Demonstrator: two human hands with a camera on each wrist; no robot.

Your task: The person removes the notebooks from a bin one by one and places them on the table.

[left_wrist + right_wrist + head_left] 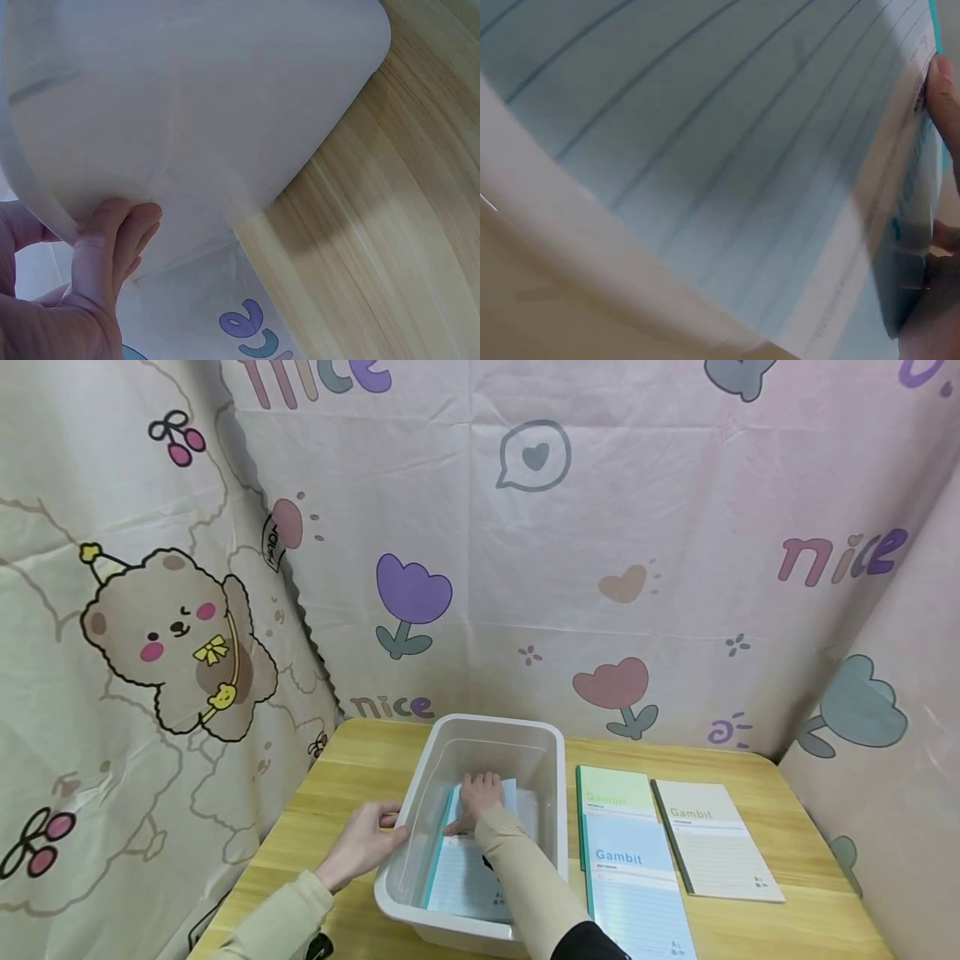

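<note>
A whitish plastic bin (pixel 560 777) stands on the wooden table. My left hand (pixel 363 843) grips its left rim, thumb and fingers on either side of the wall; the left wrist view shows the fingers (pixel 101 240) against the plastic. Inside the bin lies a pale blue notebook (pixel 457 885) with a teal spine and ruled lines. On the notebook's upper part rests my right hand (pixel 480 797), its thumb spread toward the spine. In the right wrist view the ruled cover (pixel 727 135) fills most of the picture, and the thumb (pixel 945 97) touches it near the spine.
Right of the bin, a blue Gambit notebook (pixel 637 893) overlaps a green one (pixel 615 781). A cream notebook (pixel 720 843) with a dark spine lies further right. Printed cloth (pixel 487 543) hangs behind the table (pixel 375 743) and at both sides.
</note>
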